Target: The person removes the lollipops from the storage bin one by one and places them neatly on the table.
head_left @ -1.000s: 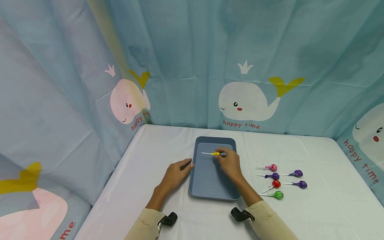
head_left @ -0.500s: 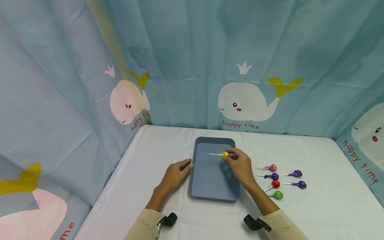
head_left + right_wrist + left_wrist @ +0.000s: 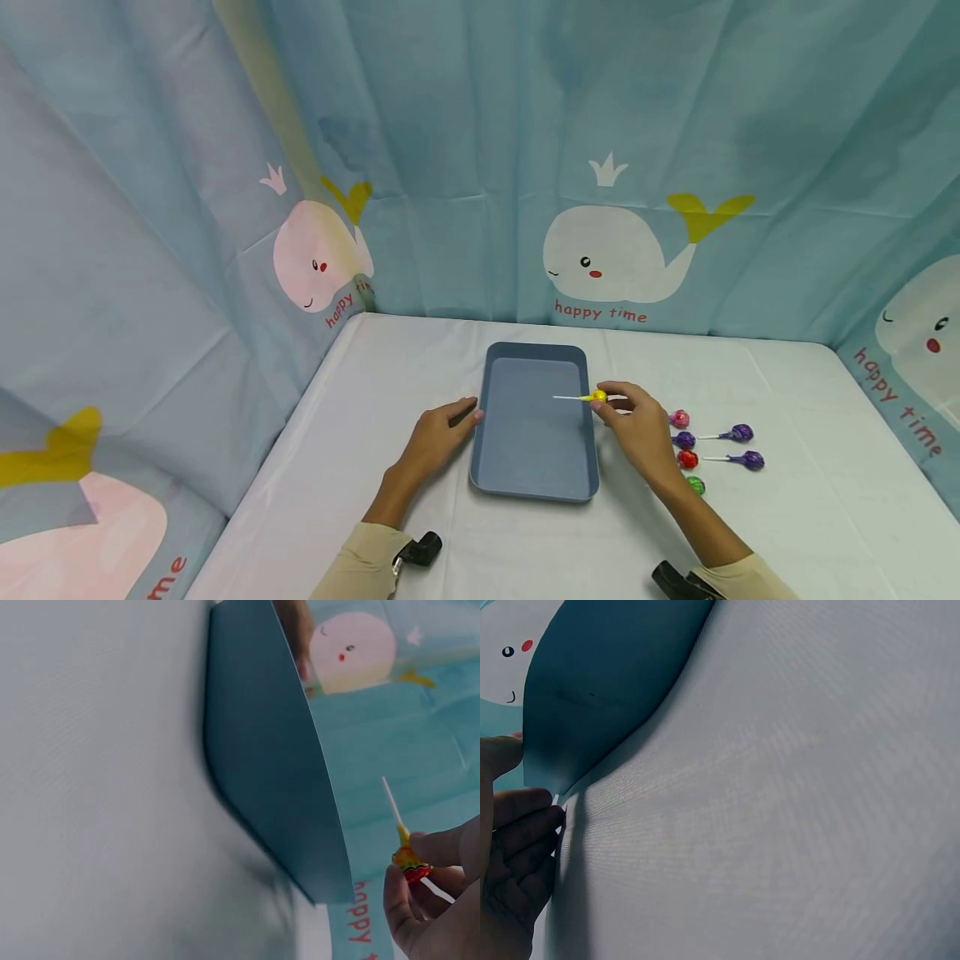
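Right hand (image 3: 637, 423) grip pinching yellow lollipop (image 3: 597, 396) at its wrapped head: light, stiff-sticked, crinkly, probably best held there; left hand (image 3: 441, 430) relaxed against tray (image 3: 531, 487).

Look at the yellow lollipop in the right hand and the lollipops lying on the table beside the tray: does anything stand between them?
Nothing visible does. The right hand pinches the yellow lollipop over the blue tray's right rim; the loose lollipops lie just right on the white table, and only the hand itself partly covers them.
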`<state>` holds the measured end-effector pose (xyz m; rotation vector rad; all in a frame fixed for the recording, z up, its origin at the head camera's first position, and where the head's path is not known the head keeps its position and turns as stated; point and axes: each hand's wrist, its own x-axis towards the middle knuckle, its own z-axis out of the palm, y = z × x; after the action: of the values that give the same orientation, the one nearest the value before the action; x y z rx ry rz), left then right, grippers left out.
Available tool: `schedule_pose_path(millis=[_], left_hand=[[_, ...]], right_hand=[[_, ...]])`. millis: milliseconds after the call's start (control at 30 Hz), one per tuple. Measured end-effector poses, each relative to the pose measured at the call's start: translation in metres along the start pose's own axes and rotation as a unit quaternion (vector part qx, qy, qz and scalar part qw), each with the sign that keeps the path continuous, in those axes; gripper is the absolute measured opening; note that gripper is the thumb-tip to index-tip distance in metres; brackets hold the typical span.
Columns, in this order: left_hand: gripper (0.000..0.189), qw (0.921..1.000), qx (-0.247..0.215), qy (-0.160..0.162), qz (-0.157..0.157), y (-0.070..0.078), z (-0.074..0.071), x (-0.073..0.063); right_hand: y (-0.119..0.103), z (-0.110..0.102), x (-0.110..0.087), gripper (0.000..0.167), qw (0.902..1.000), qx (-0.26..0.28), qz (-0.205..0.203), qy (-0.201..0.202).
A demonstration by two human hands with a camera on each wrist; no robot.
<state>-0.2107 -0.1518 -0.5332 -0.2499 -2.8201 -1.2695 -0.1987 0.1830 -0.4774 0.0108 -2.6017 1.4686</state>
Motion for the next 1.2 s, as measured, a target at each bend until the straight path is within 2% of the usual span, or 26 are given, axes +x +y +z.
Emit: schedule_pose_path(millis=[233, 633, 767, 967, 1200], left_hand=[[0.056, 1.0, -0.002, 0.001, 0.0, 0.0, 0.0, 0.0], [0.055, 1.0, -0.007, 0.001, -0.002, 0.0, -0.001, 0.0], [0.056, 1.0, -0.004, 0.001, 0.002, -0.001, -0.001, 0.0], [0.054, 1.0, 0.0, -0.001, 0.002, -0.001, -0.001, 0.001], [0.055, 1.0, -0.005, -0.002, 0.002, 0.0, -0.001, 0.0]], right_hand=[[0.007, -0.022, -0.01, 0.035, 0.9998, 0.009, -0.005, 0.015], [0.028, -0.059, -0.029, 0.036, 0.9966, -0.068, -0.005, 0.047], [0.033, -0.072, -0.035, 0.038, 0.9967, -0.066, 0.01, 0.046], [0.042, -0.088, -0.042, 0.041, 0.9935, -0.085, 0.059, 0.048], [0.057, -0.105, -0.05, 0.043, 0.9882, -0.1, 0.095, 0.067]])
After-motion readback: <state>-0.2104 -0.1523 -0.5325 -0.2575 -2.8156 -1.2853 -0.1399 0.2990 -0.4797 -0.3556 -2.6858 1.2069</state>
